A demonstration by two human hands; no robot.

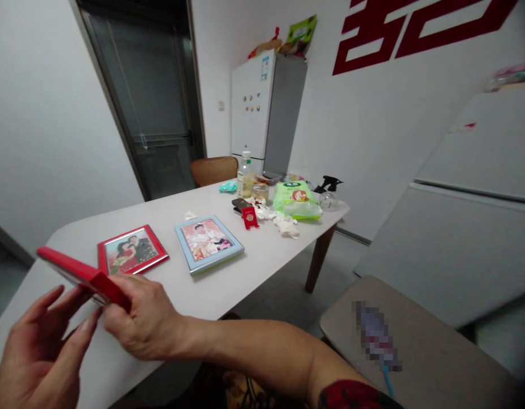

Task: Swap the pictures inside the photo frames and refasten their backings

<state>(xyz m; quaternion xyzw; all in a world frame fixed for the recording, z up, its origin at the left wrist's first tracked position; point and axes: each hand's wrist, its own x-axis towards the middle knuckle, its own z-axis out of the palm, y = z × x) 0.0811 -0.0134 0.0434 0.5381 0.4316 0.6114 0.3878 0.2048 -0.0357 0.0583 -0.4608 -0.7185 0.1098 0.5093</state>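
Observation:
A thin red frame [81,271], seen nearly edge-on, is held above the left part of the white table [215,289]. My right hand [141,315] grips its right end, fingers wrapped round the edge. My left hand [45,346] is beneath the frame, fingertips at its underside and thumb raised towards its lower edge. The frame's face is hidden. Behind my hands a red picture frame [132,250] with a photo of two people lies on the table. To its right lies a light blue picture frame [208,243] with another photo.
Further back are a small red stand [249,218], a dark phone-like object [241,205], a bottle [245,177], a jar [261,194], a green tissue pack [296,200], crumpled tissues [286,226] and a spray bottle [329,193]. A chair [214,170] stands behind the table; a blurred item lies on a seat [428,341].

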